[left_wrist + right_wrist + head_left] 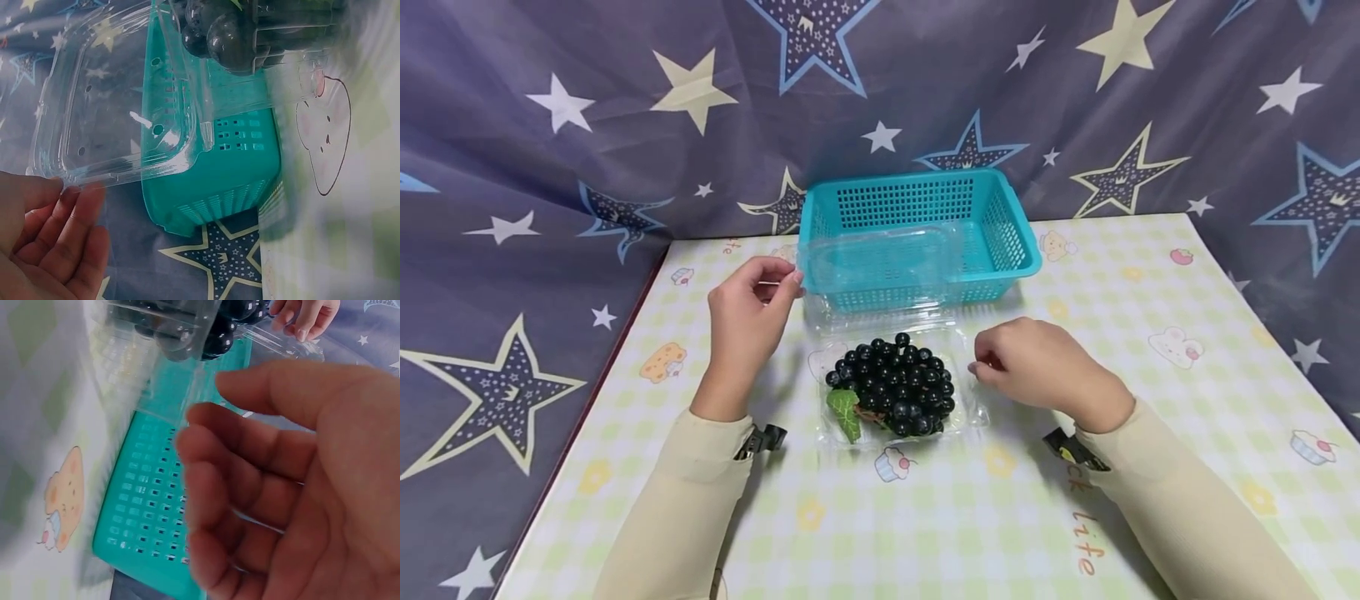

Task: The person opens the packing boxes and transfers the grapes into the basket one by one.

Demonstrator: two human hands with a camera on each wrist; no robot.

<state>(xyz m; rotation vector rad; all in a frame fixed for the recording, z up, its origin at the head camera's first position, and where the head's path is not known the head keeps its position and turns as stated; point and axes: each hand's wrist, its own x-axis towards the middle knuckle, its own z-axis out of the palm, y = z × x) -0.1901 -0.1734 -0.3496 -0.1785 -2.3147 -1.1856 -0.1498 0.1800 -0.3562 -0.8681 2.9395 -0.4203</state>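
Pinches the clear lid (880,268) at its left edge between thumb and fingertips of the left hand (748,312), holding it raised and tilted along the far side of the box (973,414). Has the right hand (1030,362) just beside the box, on its right, with fingers loosely bent and released, thumb apart from them. Cannot tell of any contact there with the box's rim. Has the box lying on the checked table (1150,292), between both hands, with dark grapes (898,383) heaped in it and a green leaf (845,412) at their near left. Faces a turquoise basket (1017,225) behind the lid, seen partly through the plastic, near the table's far edge. Wears pale sleeves (677,492). Sits or stands before a dark curtain (625,67) printed with stars.
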